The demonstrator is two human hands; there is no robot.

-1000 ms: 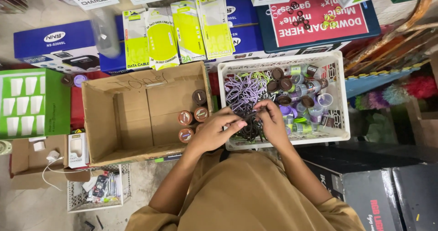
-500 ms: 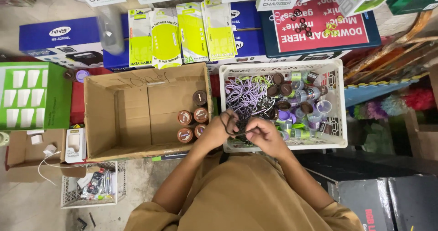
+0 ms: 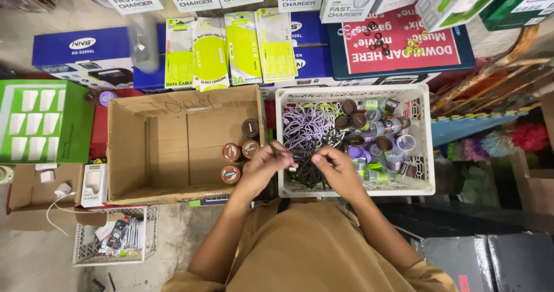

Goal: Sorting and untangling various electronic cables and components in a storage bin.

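Observation:
My left hand (image 3: 264, 164) and my right hand (image 3: 333, 168) are close together over the near left edge of a white plastic crate (image 3: 428, 148). Both pinch a thin dark cable (image 3: 290, 160) that stretches between them. The crate holds a heap of purple cables (image 3: 306, 126), black cables (image 3: 306, 176) and several small round containers with brown lids (image 3: 359, 120). To the left stands an open cardboard box (image 3: 167, 148). Several round brown-lidded containers (image 3: 231, 152) sit along its right side, just beside my left hand.
Yellow-green cable packs (image 3: 210, 52) and blue and white charger boxes line the far side. A green box (image 3: 40, 122) stands at the left. A small wire basket (image 3: 112, 243) with oddments and a small white boxed charger (image 3: 93, 183) lie near left. Dark boxes (image 3: 490, 263) sit near right.
My hands lifted out of the crate's cable heap and drew back to its near left edge, pulling a dark cable taut between them.

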